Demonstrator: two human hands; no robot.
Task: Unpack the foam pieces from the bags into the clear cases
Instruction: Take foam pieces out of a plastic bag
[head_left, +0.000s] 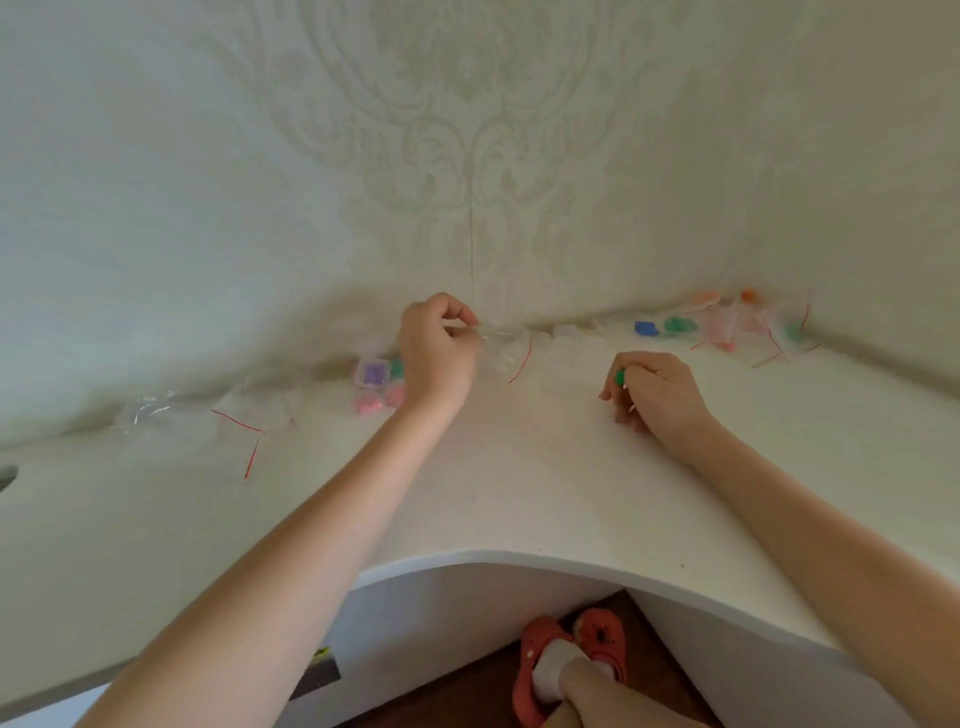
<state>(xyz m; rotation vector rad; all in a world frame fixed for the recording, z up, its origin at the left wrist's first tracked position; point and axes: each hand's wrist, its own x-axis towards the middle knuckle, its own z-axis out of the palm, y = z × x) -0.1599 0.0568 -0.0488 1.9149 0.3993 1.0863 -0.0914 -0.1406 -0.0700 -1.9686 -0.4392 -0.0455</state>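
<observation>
Pinching an empty clear bag (501, 345) by its top, the left hand (436, 351) lifts it above the white table (519, 493). Right of that bag, the right hand (657, 392) curls around a green foam piece (620, 376) and what looks like a thin white stick. Left of the bag sit clear cases (379, 387) holding purple and pink pieces. No writing is legible.

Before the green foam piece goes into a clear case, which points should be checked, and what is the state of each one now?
1. Green foam piece held in right hand: ok.
2. Piece out of its bag: ok.
3. Bag pinched by left hand, appears empty: ok.
4. Clear cases in view beside left hand: ok.
5. A free case for green: cannot tell.
6. Thin white stick also in right hand, purpose: cannot tell.
</observation>
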